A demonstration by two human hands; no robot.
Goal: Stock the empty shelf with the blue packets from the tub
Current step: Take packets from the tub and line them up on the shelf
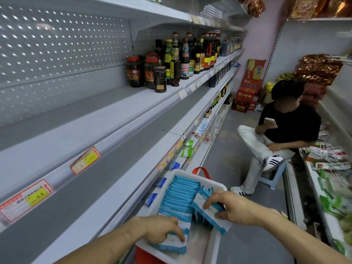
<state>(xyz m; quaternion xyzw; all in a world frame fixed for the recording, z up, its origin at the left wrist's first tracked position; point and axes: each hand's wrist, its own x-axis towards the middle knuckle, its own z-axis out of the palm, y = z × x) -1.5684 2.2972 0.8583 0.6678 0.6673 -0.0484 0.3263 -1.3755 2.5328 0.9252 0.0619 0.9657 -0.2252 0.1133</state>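
A white tub (213, 182) sits low beside the long grey shelf (118, 155). The tub is full of blue packets (182, 195) standing in rows. The left hand (162, 230) is at the near end of the tub, fingers closed on a few packets. The right hand (236, 208) is over the tub's right side, holding a small bunch of packets tilted up. A person (285, 130) sits on a stool past the tub, looking at a phone.
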